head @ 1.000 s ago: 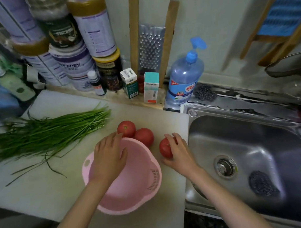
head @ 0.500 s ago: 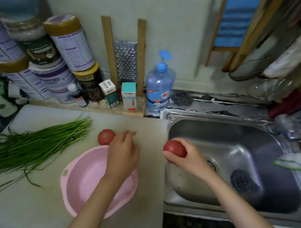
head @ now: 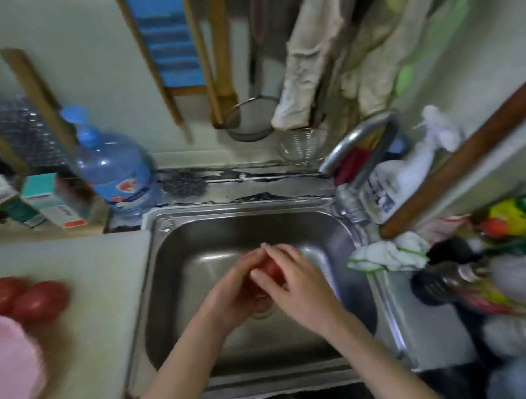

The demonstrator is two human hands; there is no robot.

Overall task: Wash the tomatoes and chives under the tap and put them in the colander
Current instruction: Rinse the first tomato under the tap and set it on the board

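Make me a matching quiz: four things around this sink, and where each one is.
Things
1. held tomato
2. two loose tomatoes
3. pink colander
4. tap

Places
A. back right corner of the sink
B. over the basin, gripped by the left hand and right hand
C. lower left edge of the view, on the counter
D. on the counter, just behind the colander

Pairs: 1-B, 2-D, 3-C, 4-A
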